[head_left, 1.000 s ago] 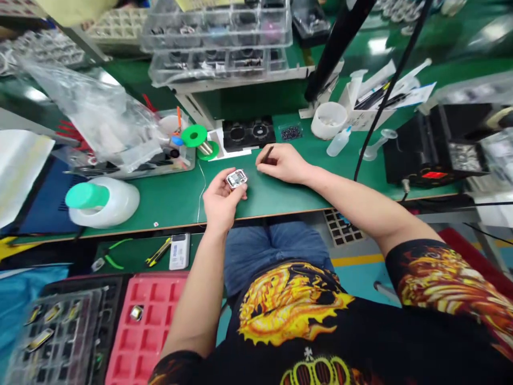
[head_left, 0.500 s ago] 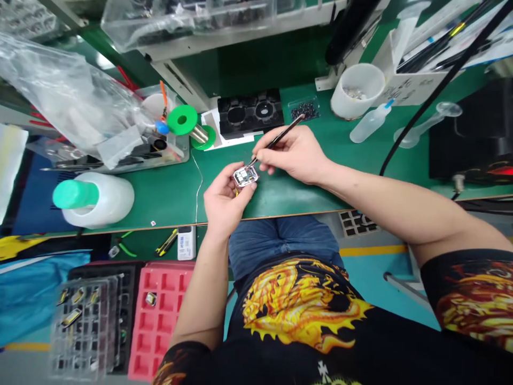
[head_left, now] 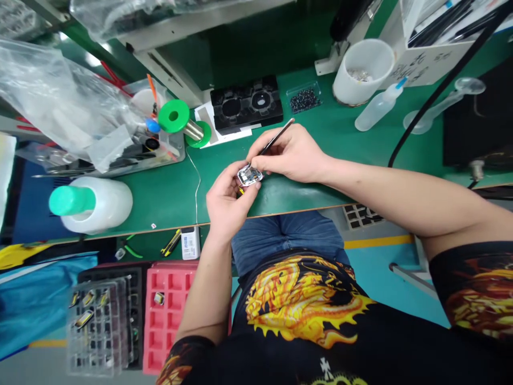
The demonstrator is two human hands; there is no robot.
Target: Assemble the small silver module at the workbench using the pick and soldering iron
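Observation:
My left hand holds a small silvery device between thumb and fingers, above the front of the green bench. Its open face shows small electronic parts, and a bit of yellow shows beneath it. My right hand grips thin dark tweezers, slanted with the tip down at the device. The tip is partly hidden by my right fingers, so I cannot tell whether it holds anything.
Behind my hands lie a black fixture and a dish of tiny black parts. A solder spool and a white bottle stand left. A white cup and squeeze bottle are right; a pink tray sits below left.
The camera view has shifted slightly. My right fingers are closer over the device and cover more of its upper edge, and the tweezers have moved with them.

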